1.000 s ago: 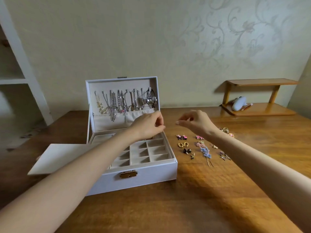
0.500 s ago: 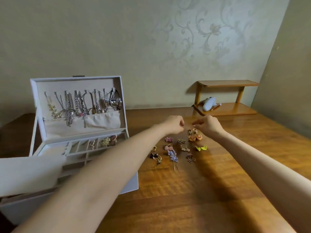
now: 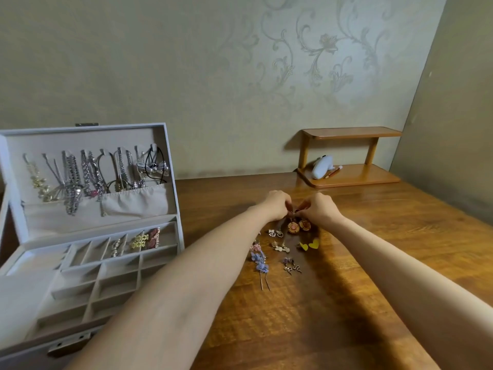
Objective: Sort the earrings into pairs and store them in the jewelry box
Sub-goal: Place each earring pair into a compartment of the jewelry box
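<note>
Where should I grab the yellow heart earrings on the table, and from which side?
Probably from above: the yellow heart earrings lie flat on the table, side by side. Pinch each heart across its edges with fingertips. The right side is bare wood; other earrings crowd the left.

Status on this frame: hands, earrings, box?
Left hand and right hand pinching together at the earrings; contents unclear. Jewelry box open. Nothing blocking.

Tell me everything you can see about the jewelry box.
The jewelry box is white with beige lining and stands open on the wooden table, left of the hands. Its upright lid holds hanging necklaces above a gathered pocket. The tray is split into compartments; three in the back row hold earrings, the rest look empty. A metal clasp shows in front.
</note>
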`<action>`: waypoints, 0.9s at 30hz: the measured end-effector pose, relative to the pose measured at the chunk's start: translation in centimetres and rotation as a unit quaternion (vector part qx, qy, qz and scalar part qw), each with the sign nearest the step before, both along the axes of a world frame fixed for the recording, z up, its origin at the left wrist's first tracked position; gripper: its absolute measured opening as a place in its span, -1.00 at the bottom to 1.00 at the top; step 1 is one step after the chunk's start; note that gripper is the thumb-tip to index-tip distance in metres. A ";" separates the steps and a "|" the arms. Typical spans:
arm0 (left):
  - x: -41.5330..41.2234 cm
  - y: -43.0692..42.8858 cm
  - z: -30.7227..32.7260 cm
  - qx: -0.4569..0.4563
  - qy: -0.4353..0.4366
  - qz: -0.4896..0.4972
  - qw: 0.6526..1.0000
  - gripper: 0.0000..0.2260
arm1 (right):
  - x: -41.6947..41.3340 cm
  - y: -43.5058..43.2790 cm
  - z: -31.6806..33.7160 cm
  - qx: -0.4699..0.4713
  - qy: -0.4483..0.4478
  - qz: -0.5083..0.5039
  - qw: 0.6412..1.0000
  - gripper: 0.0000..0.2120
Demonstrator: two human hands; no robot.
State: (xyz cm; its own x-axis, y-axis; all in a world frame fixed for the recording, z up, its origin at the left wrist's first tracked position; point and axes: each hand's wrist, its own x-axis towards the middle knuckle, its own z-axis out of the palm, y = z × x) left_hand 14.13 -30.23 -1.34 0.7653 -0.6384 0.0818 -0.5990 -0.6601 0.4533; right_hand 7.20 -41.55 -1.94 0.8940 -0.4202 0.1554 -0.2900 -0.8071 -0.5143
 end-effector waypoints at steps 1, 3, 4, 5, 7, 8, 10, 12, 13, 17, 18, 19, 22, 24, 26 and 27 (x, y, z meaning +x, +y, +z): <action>0.0 0.0 0.0 0.002 -0.006 0.000 1.000 -0.77 | 0.0 0.1 0.0 0.005 -0.010 0.000 1.000 -0.87; 0.0 0.1 0.0 0.004 -0.011 0.007 1.000 -0.80 | 0.0 0.4 -0.1 0.011 -0.029 0.003 1.000 -0.93; -0.1 0.2 0.0 0.001 -0.010 0.009 1.000 -0.82 | -0.1 0.5 -0.1 0.016 -0.037 0.004 0.999 -0.94; -0.2 0.4 0.0 -0.006 -0.011 0.009 1.000 -0.86 | -0.2 0.6 -0.1 0.025 -0.047 0.005 0.999 -0.94; -0.5 1.0 0.6 -0.030 -0.016 0.004 0.999 -0.90 | -0.5 0.9 0.3 0.056 -0.074 0.008 0.996 -0.92; -0.6 1.5 1.2 -0.045 -0.020 0.001 0.999 -0.89 | -0.7 1.1 0.7 0.081 -0.090 0.016 0.992 -0.91; -0.8 3.1 2.6 -0.078 -0.012 -0.010 0.997 -0.86 | -1.3 1.7 1.7 0.147 -0.113 0.048 0.981 -0.88; -1.1 5.3 4.2 -0.111 0.020 -0.021 0.993 -0.82 | -1.7 2.7 2.7 0.196 -0.120 0.085 0.969 -0.85; -1.2 6.6 4.9 -0.121 0.024 -0.024 0.992 -0.83 | -1.9 3.4 3.1 0.206 -0.121 0.099 0.966 -0.85; -1.5 12.1 6.6 -0.168 0.045 0.001 0.985 -0.92 | -2.2 7.4 4.5 0.234 -0.121 0.146 0.953 -0.89; -1.5 13.5 6.9 -0.184 0.063 0.008 0.981 -0.96 | -2.3 8.5 4.8 0.246 -0.118 0.159 0.949 -0.88; -1.6 14.9 7.0 -0.198 0.079 0.014 0.977 -0.98 | -2.4 9.7 5.1 0.258 -0.116 0.173 0.943 -0.88; -2.3 19.1 7.6 -0.207 0.104 0.024 0.973 -0.92 | -2.4 13.2 5.8 0.252 -0.107 0.206 0.940 -0.91; -3.1 22.0 8.0 -0.197 0.102 0.029 0.975 -0.94 | -2.1 15.6 6.2 0.207 -0.104 0.223 0.947 -0.94; -3.8 24.8 8.2 -0.177 0.090 0.042 0.979 -0.96 | -1.9 17.8 6.3 0.194 -0.099 0.240 0.946 -0.97; -4.0 26.1 8.3 -0.163 0.076 0.050 0.982 -0.97 | -1.8 18.8 6.3 0.201 -0.097 0.248 0.943 -0.98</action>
